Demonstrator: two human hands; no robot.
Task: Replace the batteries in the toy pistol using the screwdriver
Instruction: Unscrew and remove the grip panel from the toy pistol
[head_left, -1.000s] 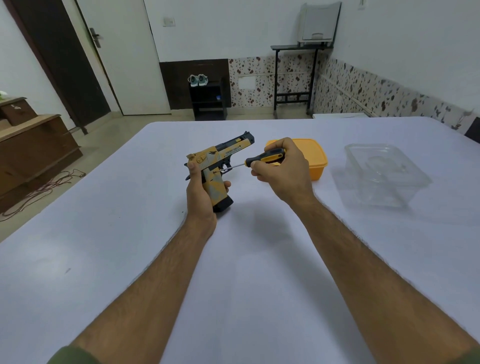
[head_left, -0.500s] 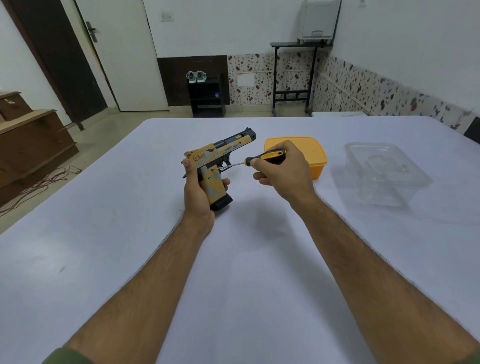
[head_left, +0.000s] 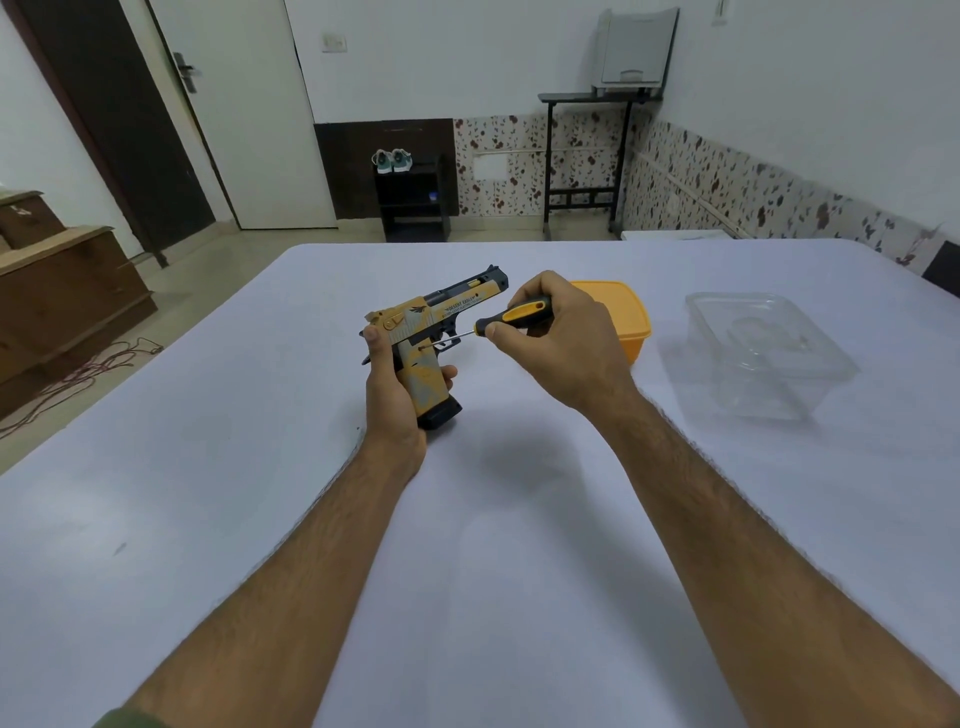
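My left hand (head_left: 390, 400) grips the handle of the toy pistol (head_left: 434, 325), a yellow, grey and black gun held upright over the white table (head_left: 260, 467), barrel pointing up and right. My right hand (head_left: 563, 340) is closed on the black and yellow screwdriver (head_left: 511, 316). Its thin metal shaft runs left and its tip touches the pistol's side just above the grip, near the trigger. The batteries are not visible.
An orange lidded box (head_left: 631, 317) sits just behind my right hand. A clear plastic container (head_left: 763, 353) lies to the right on the table. Beyond the table's far edge stand a shoe rack, a black stand and wooden furniture at the left.
The pistol and screwdriver stay together in about the same place. My right hand has shifted slightly on the screwdriver handle, with the tip kept at the pistol's side.
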